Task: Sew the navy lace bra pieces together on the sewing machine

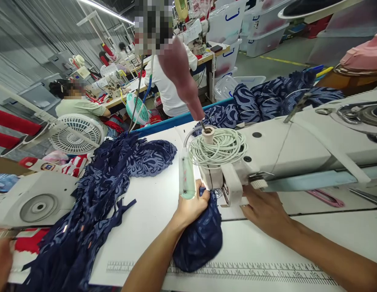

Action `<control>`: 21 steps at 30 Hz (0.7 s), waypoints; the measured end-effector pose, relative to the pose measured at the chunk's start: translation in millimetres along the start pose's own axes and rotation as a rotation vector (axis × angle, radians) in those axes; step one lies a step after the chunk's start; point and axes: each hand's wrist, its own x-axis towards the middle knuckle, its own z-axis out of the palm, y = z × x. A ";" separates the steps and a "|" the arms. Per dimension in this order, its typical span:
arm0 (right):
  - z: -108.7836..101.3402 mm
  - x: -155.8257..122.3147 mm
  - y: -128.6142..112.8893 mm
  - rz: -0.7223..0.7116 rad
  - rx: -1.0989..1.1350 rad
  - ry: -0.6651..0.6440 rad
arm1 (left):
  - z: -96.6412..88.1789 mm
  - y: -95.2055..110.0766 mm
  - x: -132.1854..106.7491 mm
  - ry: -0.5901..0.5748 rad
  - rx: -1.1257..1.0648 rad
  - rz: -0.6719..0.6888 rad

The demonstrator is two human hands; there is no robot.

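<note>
My left hand (192, 206) is closed on a navy bra (203, 239), pinching its upper edge beside the needle of a white sewing machine (267, 142). The bra's rounded cup hangs down from there over the white table, towards me. On the other side of the needle, my right hand (264, 207) is under the machine's arm, fingers curled and their tips partly hidden by the machine head. What those fingers hold, if anything, does not show. A coil of pale green cord (218, 147) rests on top of the machine head, near a lit lamp (187, 174).
A heap of navy patterned bras (106, 194) spreads along the table's left side. Tied navy bundles (258, 101) lie behind the machine. Pink thread snips (325, 198) and metal scissors (366, 197) sit at right. A printed ruler (252, 271) runs along the front; co-workers sit beyond.
</note>
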 end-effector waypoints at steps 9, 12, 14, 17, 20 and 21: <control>9.5 -4.3 -19.4 -0.196 0.101 -0.196 | -1.5 6.0 -5.3 0.043 0.030 -0.014; 15.9 -13.5 -18.8 -0.154 0.097 -0.225 | -2.5 9.7 -6.4 0.063 -0.037 -0.014; 17.1 -15.2 -18.2 -0.148 0.079 -0.244 | -2.6 11.0 -5.8 0.078 -0.088 -0.016; 13.4 -9.4 -18.4 -0.156 0.057 -0.241 | -2.0 9.8 -2.9 0.073 -0.143 -0.022; 4.6 2.0 -19.3 -0.175 0.020 -0.238 | -0.7 6.6 0.5 0.070 -0.202 -0.030; 1.3 5.8 -19.7 -0.180 0.007 -0.245 | -0.1 5.7 1.5 0.072 -0.210 -0.034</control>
